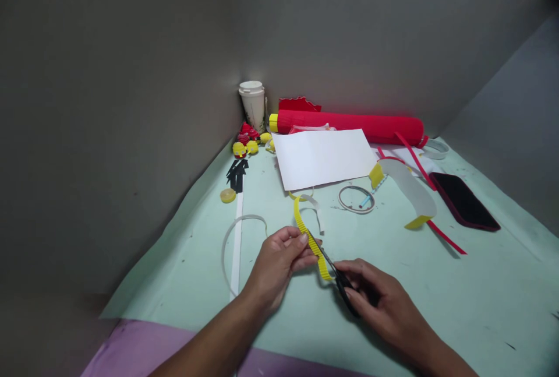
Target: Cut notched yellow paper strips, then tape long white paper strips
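My left hand [283, 257] pinches a yellow corrugated paper strip [299, 214] between thumb and fingers. The strip curls away at its far end, showing a pale underside, and its near end hangs toward my right hand. In my right hand [382, 295] is a pair of scissors [344, 289] with black handles. Their blades lie along the strip, beside my left fingertips. Whether the blades are apart cannot be made out. Just beyond the strip lie a white sheet of paper [325, 158] and a white ring of rolled strip [356, 199].
Small yellow and red paper figures [244, 143] sit near a white lidded cup [252, 106]. Black paper pieces [237, 174] and a tape roll [227, 195] lie at left. A red corrugated roll [349, 124] lies at the back; a phone [464, 201] is at right.
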`<state>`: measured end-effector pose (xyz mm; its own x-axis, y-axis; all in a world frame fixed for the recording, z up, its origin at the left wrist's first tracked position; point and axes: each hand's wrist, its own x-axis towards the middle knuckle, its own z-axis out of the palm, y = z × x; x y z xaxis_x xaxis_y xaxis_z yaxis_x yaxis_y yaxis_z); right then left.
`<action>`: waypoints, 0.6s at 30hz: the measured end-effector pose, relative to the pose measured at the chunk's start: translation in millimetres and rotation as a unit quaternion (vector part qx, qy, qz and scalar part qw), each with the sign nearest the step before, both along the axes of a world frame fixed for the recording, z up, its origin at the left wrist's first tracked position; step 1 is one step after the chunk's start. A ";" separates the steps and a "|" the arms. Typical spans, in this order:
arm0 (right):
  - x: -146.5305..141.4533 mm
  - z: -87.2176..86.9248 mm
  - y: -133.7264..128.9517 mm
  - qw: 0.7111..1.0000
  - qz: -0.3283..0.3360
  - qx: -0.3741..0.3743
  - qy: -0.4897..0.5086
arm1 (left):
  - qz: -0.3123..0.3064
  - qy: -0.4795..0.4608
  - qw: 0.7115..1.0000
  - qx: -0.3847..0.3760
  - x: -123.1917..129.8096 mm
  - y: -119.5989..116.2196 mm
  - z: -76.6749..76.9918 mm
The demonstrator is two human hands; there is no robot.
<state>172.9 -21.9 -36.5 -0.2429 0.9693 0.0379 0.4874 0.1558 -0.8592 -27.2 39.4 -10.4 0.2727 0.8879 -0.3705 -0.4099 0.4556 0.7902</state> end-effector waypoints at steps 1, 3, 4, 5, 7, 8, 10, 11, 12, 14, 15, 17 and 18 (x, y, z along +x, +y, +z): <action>0.1 -0.1 -0.1 1.000 -0.003 -0.002 0.003 | -0.001 0.001 1.000 -0.001 -0.2 0.1 0.1; 1.1 -0.3 0.0 1.000 -0.010 -0.009 0.018 | -0.004 0.001 1.000 0.000 -0.7 0.2 1.3; 2.0 -0.4 0.2 0.999 -0.018 -0.015 0.031 | -0.004 0.001 1.000 0.000 -1.1 0.2 2.2; 3.1 -0.5 0.5 0.998 -0.030 -0.023 0.050 | -0.003 0.001 1.000 -0.001 -1.5 0.2 3.3; 5.7 -1.0 1.3 0.992 -0.064 -0.042 0.101 | 0.000 0.006 1.000 -0.005 -2.1 0.2 5.4; 6.9 -1.4 1.6 0.987 -0.082 -0.049 0.129 | 0.001 0.011 1.000 -0.006 -2.3 0.1 6.3; 8.7 -2.8 1.6 0.977 -0.103 -0.057 0.179 | -0.002 0.025 1.000 0.002 -2.0 -0.2 7.3; 9.0 -3.8 1.3 0.973 -0.105 -0.057 0.197 | -0.006 0.032 0.999 0.009 -1.6 -0.5 7.4; 8.7 -4.9 0.8 0.970 -0.106 -0.052 0.211 | -0.011 0.040 0.999 0.018 -1.0 -1.1 7.3; 6.1 -6.5 0.0 0.967 -0.109 -0.032 0.229 | -0.022 0.058 0.997 0.039 0.4 -2.6 7.0; 3.6 -6.4 0.0 0.965 -0.115 -0.020 0.235 | -0.029 0.067 0.996 0.050 0.9 -3.6 7.0; -3.9 -3.2 2.3 0.959 -0.139 0.000 0.247 | -0.044 0.086 0.993 0.073 1.6 -5.5 7.8; -8.9 0.1 4.8 0.955 -0.155 0.001 0.254 | -0.051 0.095 0.991 0.083 1.6 -6.4 8.6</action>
<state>164.0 -17.2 -36.4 0.1064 0.9914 0.0760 0.0309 0.0731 -0.9968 -25.6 32.9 -1.9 0.3038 0.9124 -0.2744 -0.2058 0.3440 0.9161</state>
